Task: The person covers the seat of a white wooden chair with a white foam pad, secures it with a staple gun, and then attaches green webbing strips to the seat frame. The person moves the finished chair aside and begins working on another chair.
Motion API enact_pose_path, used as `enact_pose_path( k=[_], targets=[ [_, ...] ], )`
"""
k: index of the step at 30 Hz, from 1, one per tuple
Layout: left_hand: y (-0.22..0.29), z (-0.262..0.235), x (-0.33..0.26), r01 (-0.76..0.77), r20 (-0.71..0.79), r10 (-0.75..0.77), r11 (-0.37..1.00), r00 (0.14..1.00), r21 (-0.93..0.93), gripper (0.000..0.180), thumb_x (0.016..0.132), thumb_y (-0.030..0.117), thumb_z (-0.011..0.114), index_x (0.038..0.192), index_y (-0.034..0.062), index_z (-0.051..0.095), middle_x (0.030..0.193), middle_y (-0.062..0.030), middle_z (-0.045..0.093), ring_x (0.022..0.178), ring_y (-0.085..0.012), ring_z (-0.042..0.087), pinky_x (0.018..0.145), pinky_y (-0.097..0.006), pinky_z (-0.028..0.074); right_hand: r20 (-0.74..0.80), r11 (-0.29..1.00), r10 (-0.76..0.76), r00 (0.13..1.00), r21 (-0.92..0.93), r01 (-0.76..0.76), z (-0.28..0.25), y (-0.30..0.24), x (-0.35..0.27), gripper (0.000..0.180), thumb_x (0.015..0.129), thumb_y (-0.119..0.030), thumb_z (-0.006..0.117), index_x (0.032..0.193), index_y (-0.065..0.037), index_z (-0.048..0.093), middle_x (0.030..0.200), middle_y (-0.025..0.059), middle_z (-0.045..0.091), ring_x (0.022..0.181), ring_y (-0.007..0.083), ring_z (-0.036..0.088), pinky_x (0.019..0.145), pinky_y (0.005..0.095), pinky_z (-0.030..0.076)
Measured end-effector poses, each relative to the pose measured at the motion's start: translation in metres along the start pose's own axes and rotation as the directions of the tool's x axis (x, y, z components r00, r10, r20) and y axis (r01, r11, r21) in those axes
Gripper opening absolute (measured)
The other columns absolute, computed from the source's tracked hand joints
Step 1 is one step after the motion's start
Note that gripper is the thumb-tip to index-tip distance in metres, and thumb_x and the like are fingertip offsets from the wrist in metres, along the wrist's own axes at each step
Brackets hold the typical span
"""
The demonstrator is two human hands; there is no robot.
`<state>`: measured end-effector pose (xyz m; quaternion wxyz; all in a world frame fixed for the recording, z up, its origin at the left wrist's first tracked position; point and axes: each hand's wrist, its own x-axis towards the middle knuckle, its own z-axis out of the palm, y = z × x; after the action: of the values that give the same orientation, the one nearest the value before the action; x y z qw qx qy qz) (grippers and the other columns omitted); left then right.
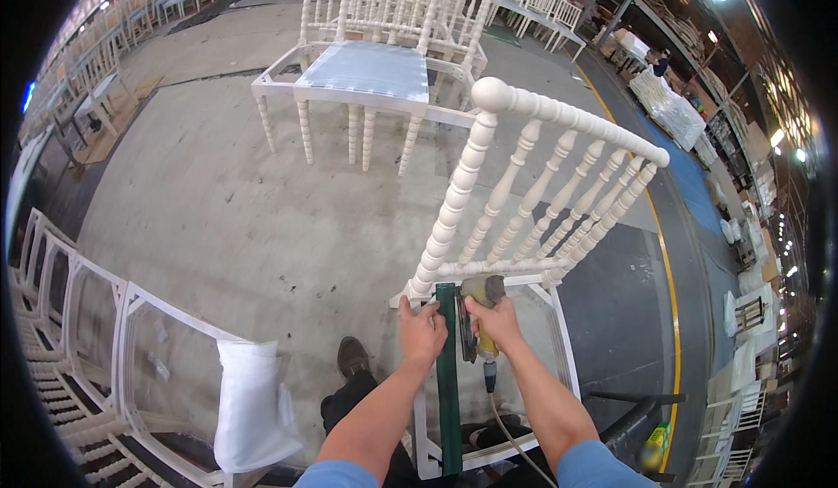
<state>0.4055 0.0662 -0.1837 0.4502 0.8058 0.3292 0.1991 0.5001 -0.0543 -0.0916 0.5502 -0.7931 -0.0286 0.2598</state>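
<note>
Both hands work at the rear edge of a white spindle-back chair [524, 200]: the left hand [422, 333] is closed over the top end of a green bar [449, 383] and presses it against the frame, while the right hand [495, 320] is wrapped tight around a yellow power tool [482, 300] whose nose sits at the base of the chair back, just beside the bar. Largest around them is the grey concrete floor [227, 217], stretching back to long rows of white chairs along the far walls. Ahead stands another white chair [367, 78] with a pale blue seat panel, well apart from the one being worked on. To the left, a row of open white chair frames [96, 313] leans together, and a white bag [249, 401] hangs off the nearest one. The chair under the hands has turned spindles fanning up to a rounded top rail and an open seat frame, with the green bar running down the middle of it toward the person. A grey cable [515, 440] trails from the tool's handle down past the right forearm. Beneath the frame, a dark shoe [353, 357] rests on the floor, and a small yellow-green bottle [655, 444] sits low on the right.
</note>
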Motion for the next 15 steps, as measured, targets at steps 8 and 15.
enact_pose_path(
  k=[8,15],
  targets=[
    [-0.006,0.007,0.007,-0.220,0.176,0.191,0.962,0.966,0.165,0.032,0.094,0.022,0.067,0.117,0.0031,0.080,0.137,-0.0322,0.065,0.127,-0.0438,0.064,0.119,-0.050,0.045,-0.193,0.999,-0.044,0.980,0.023,0.049,-0.166,-0.041,-0.143,0.026,0.099,-0.019,0.082,0.113,0.000,0.073,0.083,0.0021,0.070,0.064,0.0109,0.065,0.057,0.0322,0.055],
    [0.024,0.009,0.036,-0.368,0.036,0.371,0.896,0.928,0.247,0.027,0.104,0.013,0.060,0.126,0.0063,0.075,0.136,-0.0253,0.064,0.126,-0.0439,0.059,0.113,-0.051,0.046,-0.721,0.991,-0.121,0.682,-0.132,0.036,-0.359,-0.070,-0.335,0.027,0.097,-0.023,0.084,0.109,-0.001,0.074,0.081,-0.0002,0.068,0.062,0.0100,0.060,0.057,0.0290,0.051]
  ],
)
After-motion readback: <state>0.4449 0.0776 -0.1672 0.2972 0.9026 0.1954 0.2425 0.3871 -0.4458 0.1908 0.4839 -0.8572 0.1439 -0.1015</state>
